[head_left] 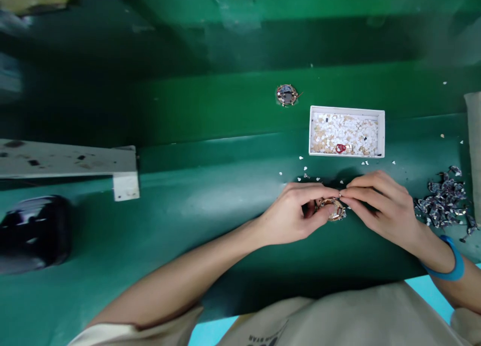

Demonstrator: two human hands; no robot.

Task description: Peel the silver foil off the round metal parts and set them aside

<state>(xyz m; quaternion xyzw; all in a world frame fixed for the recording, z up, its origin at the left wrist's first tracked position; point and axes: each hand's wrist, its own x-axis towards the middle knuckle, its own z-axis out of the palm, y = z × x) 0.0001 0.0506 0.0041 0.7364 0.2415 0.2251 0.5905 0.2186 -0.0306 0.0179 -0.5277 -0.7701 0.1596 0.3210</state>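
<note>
- A glossy black object [35, 233] sits on the green worktop [210, 185], well to the left of the left grip.
- A pale bar [67, 160], also well left of that grip, runs its long axis left to right, with a short leg bent toward the wearer at its right end.
- A second round part [286, 95] lies well beyond the left grip; a thin wire sticks out from it rightward.
- The left grip [293, 210] grasps the round gold-rimmed part, thumb across its face, fingers behind.
- The round gold-rimmed part [340, 213] is at the left grip's fingertips, just left of the right grip. Its face points up; being round, it shows no clear long axis.
- A white box [347, 107] of pale bits stands beyond both grips, its long axis left to right.
- The right grip [391, 210] has thumb and forefinger brought together at the part's far edge, by the left forefinger's tip; I cannot tell whether they pinch something tiny.
- A pile of dark pieces [447, 200] lies just right of the right grip.
</note>
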